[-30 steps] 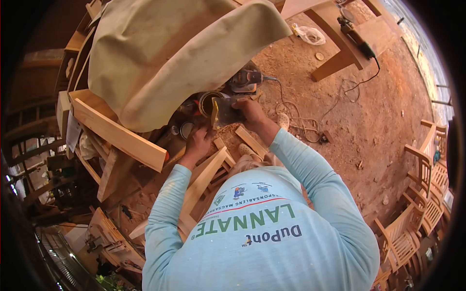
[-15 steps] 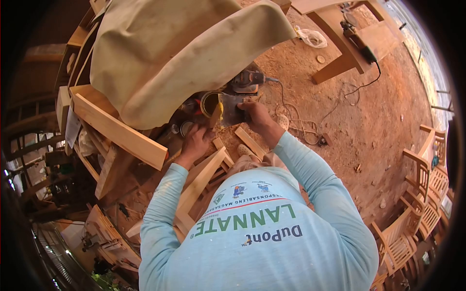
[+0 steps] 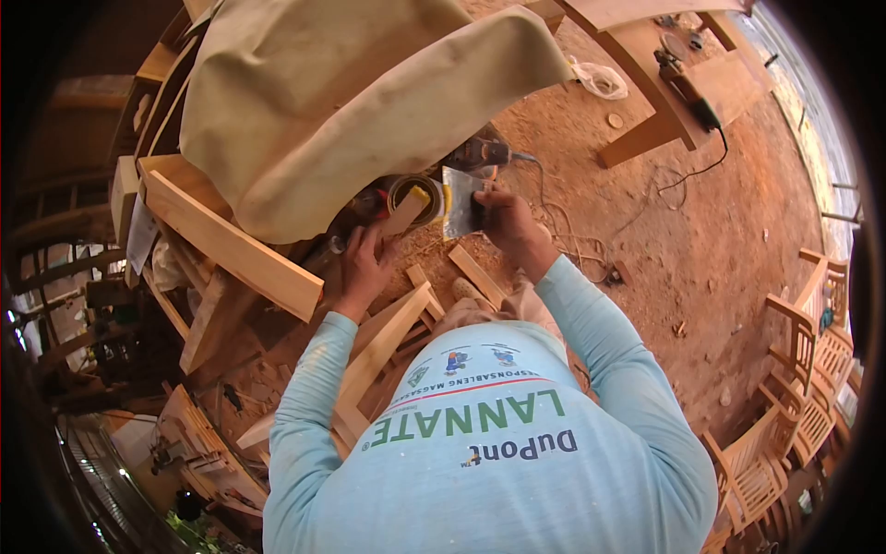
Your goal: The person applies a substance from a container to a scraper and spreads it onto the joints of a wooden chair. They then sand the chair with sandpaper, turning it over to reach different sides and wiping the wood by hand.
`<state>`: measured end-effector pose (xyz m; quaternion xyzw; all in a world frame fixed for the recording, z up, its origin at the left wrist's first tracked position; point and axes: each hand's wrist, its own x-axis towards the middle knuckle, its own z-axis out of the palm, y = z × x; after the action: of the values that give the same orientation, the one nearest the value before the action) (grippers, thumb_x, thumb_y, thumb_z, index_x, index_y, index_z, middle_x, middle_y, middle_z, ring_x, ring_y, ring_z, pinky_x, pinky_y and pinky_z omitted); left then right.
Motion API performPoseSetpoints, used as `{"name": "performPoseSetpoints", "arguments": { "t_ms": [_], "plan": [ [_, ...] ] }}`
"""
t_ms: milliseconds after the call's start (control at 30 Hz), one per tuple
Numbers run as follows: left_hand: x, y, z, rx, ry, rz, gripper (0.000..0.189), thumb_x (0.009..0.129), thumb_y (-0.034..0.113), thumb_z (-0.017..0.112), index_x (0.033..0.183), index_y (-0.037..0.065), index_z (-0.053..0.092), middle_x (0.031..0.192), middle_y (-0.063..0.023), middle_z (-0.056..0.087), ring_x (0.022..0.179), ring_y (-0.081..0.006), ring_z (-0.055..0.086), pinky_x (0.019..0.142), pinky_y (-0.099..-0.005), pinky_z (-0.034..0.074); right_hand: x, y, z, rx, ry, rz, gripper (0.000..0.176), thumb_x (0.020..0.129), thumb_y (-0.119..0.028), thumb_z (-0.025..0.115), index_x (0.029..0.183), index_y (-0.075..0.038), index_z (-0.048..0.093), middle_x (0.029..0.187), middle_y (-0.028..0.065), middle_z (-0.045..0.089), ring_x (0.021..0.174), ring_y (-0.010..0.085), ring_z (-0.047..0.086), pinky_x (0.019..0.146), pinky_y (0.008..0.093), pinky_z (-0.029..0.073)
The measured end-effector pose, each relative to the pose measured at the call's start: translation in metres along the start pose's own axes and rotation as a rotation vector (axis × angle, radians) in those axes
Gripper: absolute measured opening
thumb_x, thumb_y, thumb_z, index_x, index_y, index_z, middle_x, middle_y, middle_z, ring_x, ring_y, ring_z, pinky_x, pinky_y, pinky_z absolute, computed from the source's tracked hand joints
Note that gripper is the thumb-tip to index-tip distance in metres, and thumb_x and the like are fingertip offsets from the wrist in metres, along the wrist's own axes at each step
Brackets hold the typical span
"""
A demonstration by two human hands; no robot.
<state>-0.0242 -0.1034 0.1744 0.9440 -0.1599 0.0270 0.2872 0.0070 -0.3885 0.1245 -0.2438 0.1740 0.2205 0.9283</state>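
Observation:
My left hand [image 3: 367, 268] is closed around a short flat wooden stick [image 3: 403, 215] whose far end carries yellow paste. That end overlaps the mouth of an open round can [image 3: 399, 185] with dark contents. My right hand [image 3: 510, 224] grips a thin grey flat plate [image 3: 460, 205], like a scraper, by its right side. Yellow paste lines the plate's left edge, just right of the can. A dark corded power tool [image 3: 480, 153] lies beyond the plate, partly hidden by the tan sheet [image 3: 360, 129].
To the left, a thick wooden board [image 3: 235, 245] leans over stacked timber. Wood offcuts [image 3: 475, 275] lie close to my feet. A power cord [image 3: 577, 242] loops over the dirt floor. At the upper right, a grinder [image 3: 683, 88] rests on wooden furniture. Slatted wooden chairs [image 3: 752, 452] stand at the right.
The stick and plate have moved apart, and the stick's pasty tip is now over the can. My right hand has shifted slightly right, with the plate turned more upright.

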Motion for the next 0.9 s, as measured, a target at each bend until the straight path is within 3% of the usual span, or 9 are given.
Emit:
{"name": "performPoseSetpoints", "arguments": {
  "t_ms": [33,133,333,433,633,900],
  "plan": [
    [0.001,0.002,-0.001,-0.01,0.063,0.008,0.037,0.094,0.021,0.071,0.125,0.003,0.063,0.097,-0.0192,0.06,0.087,-0.0426,0.06,0.075,-0.0473,0.051,-0.002,-0.004,-0.003,-0.006,0.018,-0.005,0.035,0.092,-0.008,0.059,0.127,-0.007,0.06,0.111,0.0052,0.069,0.099,0.0205,0.065,0.091,0.0393,0.051],
    [-0.007,-0.002,0.004,0.071,0.033,-0.089,0.039,0.092,0.017,0.072,0.125,0.0,0.06,0.103,-0.0218,0.061,0.096,-0.0444,0.061,0.081,-0.0497,0.051,-0.005,0.004,-0.005,-0.008,0.066,0.011,0.037,0.092,-0.006,0.058,0.129,-0.005,0.057,0.112,0.0063,0.068,0.098,0.0213,0.066,0.088,0.0388,0.053],
    [-0.006,0.011,0.022,-0.024,0.204,0.064,0.027,0.092,0.009,0.07,0.115,-0.002,0.063,0.098,-0.0249,0.064,0.091,-0.0457,0.063,0.077,-0.0506,0.051,-0.003,0.046,-0.007,0.049,0.13,0.046,0.028,0.091,-0.003,0.063,0.117,-0.007,0.055,0.109,0.0082,0.066,0.094,0.0241,0.067,0.077,0.0401,0.054],
    [-0.007,0.017,0.024,-0.026,0.171,0.053,0.027,0.093,0.006,0.067,0.12,0.001,0.066,0.097,-0.0243,0.066,0.087,-0.0443,0.064,0.075,-0.0499,0.052,-0.002,0.06,-0.001,0.105,0.158,0.046,0.024,0.091,-0.002,0.063,0.113,-0.007,0.054,0.106,0.0085,0.065,0.091,0.0241,0.067,0.074,0.0401,0.054],
    [-0.003,0.031,0.02,0.058,0.113,0.146,0.055,0.09,0.001,0.062,0.143,0.014,0.061,0.102,-0.0168,0.064,0.093,-0.0392,0.063,0.079,-0.0472,0.053,-0.003,0.059,0.007,0.131,0.206,0.04,0.021,0.09,0.0,0.061,0.109,-0.007,0.055,0.099,0.0077,0.065,0.087,0.0235,0.066,0.077,0.0407,0.057],
    [-0.007,0.021,0.015,0.059,0.034,0.211,0.065,0.087,-0.002,0.059,0.148,0.019,0.057,0.106,-0.0133,0.061,0.095,-0.0349,0.062,0.081,-0.0446,0.054,-0.003,0.039,0.0,0.106,0.226,0.007,0.022,0.089,0.003,0.058,0.108,-0.007,0.057,0.099,0.0064,0.065,0.086,0.0223,0.066,0.08,0.038,0.057]
  ]
}}
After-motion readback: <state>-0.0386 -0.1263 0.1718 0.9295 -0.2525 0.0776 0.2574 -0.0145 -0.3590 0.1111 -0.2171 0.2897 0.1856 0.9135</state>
